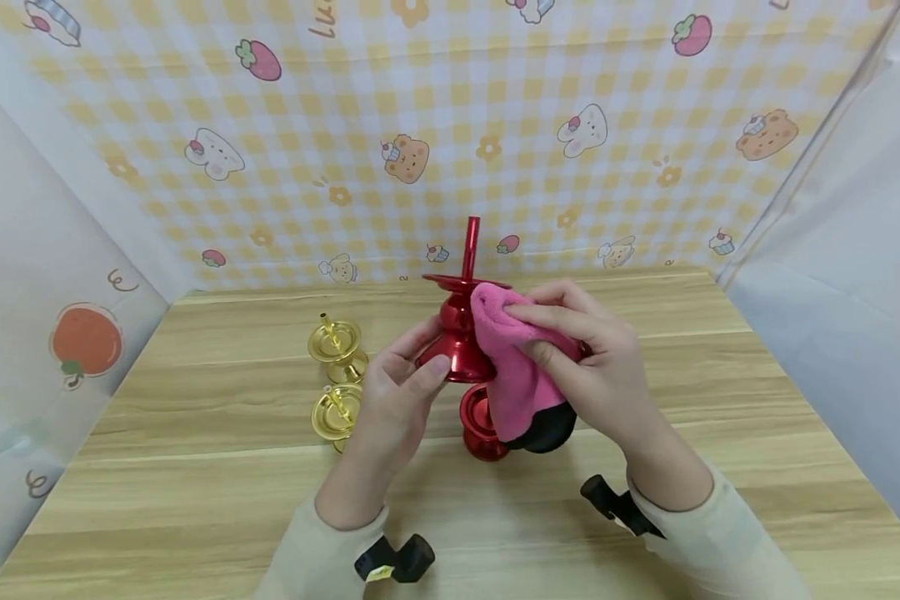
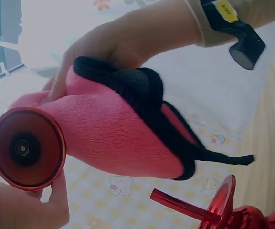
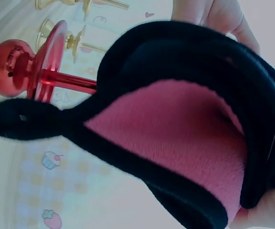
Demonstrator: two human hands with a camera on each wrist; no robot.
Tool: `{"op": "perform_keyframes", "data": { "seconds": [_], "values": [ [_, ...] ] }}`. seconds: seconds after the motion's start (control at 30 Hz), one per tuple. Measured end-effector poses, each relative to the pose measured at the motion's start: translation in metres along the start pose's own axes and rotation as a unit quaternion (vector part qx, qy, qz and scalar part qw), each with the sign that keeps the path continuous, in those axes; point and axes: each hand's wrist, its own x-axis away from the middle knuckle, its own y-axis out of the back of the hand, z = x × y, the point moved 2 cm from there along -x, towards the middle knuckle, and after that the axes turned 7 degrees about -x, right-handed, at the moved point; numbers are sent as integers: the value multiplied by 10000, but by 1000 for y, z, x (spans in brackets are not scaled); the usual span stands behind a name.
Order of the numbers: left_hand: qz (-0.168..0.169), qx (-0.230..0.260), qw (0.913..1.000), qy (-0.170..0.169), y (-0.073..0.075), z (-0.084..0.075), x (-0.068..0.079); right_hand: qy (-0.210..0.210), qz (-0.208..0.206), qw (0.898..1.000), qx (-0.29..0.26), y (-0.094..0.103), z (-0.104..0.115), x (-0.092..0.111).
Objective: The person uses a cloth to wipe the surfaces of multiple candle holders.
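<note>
A shiny red candle holder, with a wide base, a dish and an upright tube, is held above the table by my left hand, whose fingers and thumb grip its base. The left wrist view looks at the round underside of that base. My right hand pinches a pink plush cloth with black trim, which touches the holder's side just below the dish. In the right wrist view the cloth gapes like a pouch and hides the held holder. A second red holder stands on the table below, partly covered by the cloth.
Two gold candle holders, a back one and a front one, stand left of my left hand, which partly covers the front one. The wooden table meets a checked cloth backdrop behind, with pale side panels.
</note>
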Motion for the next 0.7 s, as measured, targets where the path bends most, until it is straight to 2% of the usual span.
{"op": "perform_keyframes", "data": {
  "seconds": [0.13, 0.33, 0.43, 0.53, 0.7],
  "values": [
    [45, -34, 9999, 138, 1, 0, -2, -347, -75, 9993, 135, 1, -6, 2],
    [2, -686, 9964, 509, 1, 2, -6, -1013, 150, 9937, 463, 2, -9, 3],
    [-76, -864, 9938, 690, 1, 6, -9, -1185, 327, 9890, 819, 3, -10, 3],
    [-359, -1033, 9904, 848, 0, 12, -14, -1220, 588, 9857, 1007, 4, -10, 3],
    [-889, -1489, 9809, 882, 0, 17, -19, -1149, 1025, 9849, 794, 2, -13, 7]
  ]
}}
